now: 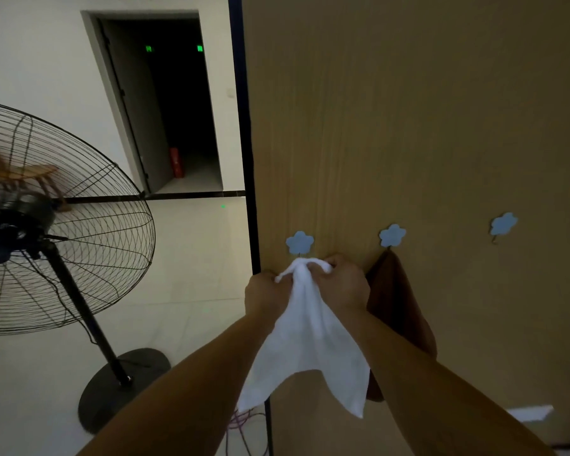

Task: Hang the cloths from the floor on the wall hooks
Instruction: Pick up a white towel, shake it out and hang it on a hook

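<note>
A white cloth (310,343) hangs down from both my hands against the tan wooden wall panel (408,126). My left hand (265,292) grips its bunched top from the left, and my right hand (344,284) grips it from the right. The bunched top sits just under the leftmost blue flower-shaped hook (299,242); whether it is caught on the hook I cannot tell. A brown cloth (399,307) hangs from the second flower hook (392,235), partly behind my right forearm. A third flower hook (503,223) further right carries nothing.
A large black standing fan (63,218) with a round base (122,386) stands on the floor to the left. Behind it is a dark open doorway (175,103). The panel's black edge (249,159) runs vertically beside my left hand. Cables lie on the floor below.
</note>
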The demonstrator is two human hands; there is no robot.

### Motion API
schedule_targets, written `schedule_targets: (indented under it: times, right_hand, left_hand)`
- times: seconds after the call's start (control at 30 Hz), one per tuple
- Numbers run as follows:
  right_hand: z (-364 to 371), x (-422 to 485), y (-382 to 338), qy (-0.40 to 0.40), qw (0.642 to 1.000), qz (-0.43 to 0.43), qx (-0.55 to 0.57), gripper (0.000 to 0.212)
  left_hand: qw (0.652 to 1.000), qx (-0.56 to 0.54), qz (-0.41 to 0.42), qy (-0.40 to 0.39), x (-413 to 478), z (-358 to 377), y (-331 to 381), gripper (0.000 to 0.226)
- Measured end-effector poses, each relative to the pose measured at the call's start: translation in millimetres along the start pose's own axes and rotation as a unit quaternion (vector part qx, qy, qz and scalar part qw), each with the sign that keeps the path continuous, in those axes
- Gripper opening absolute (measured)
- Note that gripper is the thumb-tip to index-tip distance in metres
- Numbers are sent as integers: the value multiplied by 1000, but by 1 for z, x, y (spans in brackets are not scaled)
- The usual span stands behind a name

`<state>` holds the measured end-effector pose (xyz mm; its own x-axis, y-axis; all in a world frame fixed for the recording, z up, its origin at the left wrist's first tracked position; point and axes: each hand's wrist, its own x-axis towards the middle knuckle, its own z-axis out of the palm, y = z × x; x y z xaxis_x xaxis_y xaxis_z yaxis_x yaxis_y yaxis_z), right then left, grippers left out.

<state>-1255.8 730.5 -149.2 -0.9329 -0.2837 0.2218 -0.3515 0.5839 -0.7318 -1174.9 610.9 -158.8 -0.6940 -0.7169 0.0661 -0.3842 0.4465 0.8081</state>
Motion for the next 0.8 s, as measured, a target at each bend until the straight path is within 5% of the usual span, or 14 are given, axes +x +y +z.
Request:
schedule_targets:
  times: [0.2, 0.3, 0.4, 0.5, 0.6, 0.7, 0.8]
  right_hand:
    - [-6, -5, -1, -53, 998, 34, 1, 29]
    - [-6, -11, -4, -20, 989, 14, -147, 37]
    - [0, -20, -1, 60, 970, -34, -233, 33]
    - [5, -23, 8, 93, 977, -142, -133, 29]
    - [12, -26, 13, 32, 976, -210, -55, 44]
    - [18, -31, 18, 20, 973, -230, -16, 59]
    - [21, -32, 27, 15, 975, -221, -33, 64]
  left_hand:
    - [960, -197, -163, -116, 4, -11, 4, 38]
    - [969, -49, -158, -183, 2, -18, -5, 39]
    - [975, 157, -92, -128, -4, -14, -14, 40]
    - [953, 301, 10, 25, -18, -8, -18, 39]
    - [935, 266, 178, 155, -26, -6, -19, 34]
    - [935, 150, 298, 117, -31, -1, -16, 49]
    - [956, 90, 279, 2, -32, 9, -18, 73]
